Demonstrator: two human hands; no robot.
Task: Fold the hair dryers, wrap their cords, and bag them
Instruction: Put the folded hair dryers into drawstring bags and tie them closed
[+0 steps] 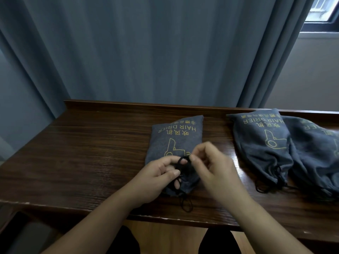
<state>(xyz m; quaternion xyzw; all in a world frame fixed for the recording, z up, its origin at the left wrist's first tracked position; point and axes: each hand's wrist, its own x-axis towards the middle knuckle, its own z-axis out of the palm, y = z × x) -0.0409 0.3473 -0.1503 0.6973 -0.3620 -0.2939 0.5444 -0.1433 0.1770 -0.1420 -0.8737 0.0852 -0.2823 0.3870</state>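
Bench (88, 153): dark wood-grain top with a raised back lip; its front edge runs under both forearms.
Loose cord loop (187, 205): black, trailing off the bag's mouth toward the bench's front edge, just nearer than the fingers.
Left hand (156, 178): resting at the near end of the bag, fingers curled, black drawstring (181, 162) looped around them; thumb lies across the cord.
Right hand (214, 165): just beside the left, slightly blurred; thumb and forefinger pinch the same drawstring at its upper loop, remaining fingers loosely bent.
Bag in hand (176, 138): dark grey fabric pouch, lying flat and bulging, mouth gathered under the fingers, closed end pointing away; yellow print of a dryer outline and "HAIR DRIER", read upside down from here. Contents hidden.
Second bag (264, 143): same make, well to the right of the fingers, mouth drawn in, black cords spilling toward the near side.
Third bag (315, 153): farther right, partly tucked under the second, cut off by the frame.
Curtain (146, 52): blue-grey, pleated, hanging beyond the bench.
Window (322, 10): far upper right, only a corner visible.
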